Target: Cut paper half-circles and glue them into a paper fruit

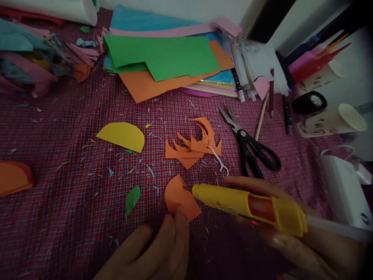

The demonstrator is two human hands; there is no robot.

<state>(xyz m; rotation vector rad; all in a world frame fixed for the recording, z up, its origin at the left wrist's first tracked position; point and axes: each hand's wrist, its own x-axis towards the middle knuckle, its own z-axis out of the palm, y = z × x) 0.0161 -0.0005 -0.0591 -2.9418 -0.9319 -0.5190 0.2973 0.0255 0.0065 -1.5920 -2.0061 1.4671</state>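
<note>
My right hand (291, 237) is wrapped round a yellow glue gun (247, 204), whose nozzle touches the right edge of a small rounded orange paper piece (180, 198). My left hand (157, 252) pins that piece to the cloth, its fingertips pressed together on the lower edge. Just beyond lie orange paper offcuts (194, 146), a yellow half-circle (122, 136) and a small green leaf shape (132, 199).
Black-handled scissors (250, 146) lie right of the offcuts, with pencils (262, 112) behind. Stacked green, orange and blue sheets (163, 58) fill the back. Paper cups (332, 120) and a white box (345, 190) stand at right. An orange piece (14, 177) sits at the left edge.
</note>
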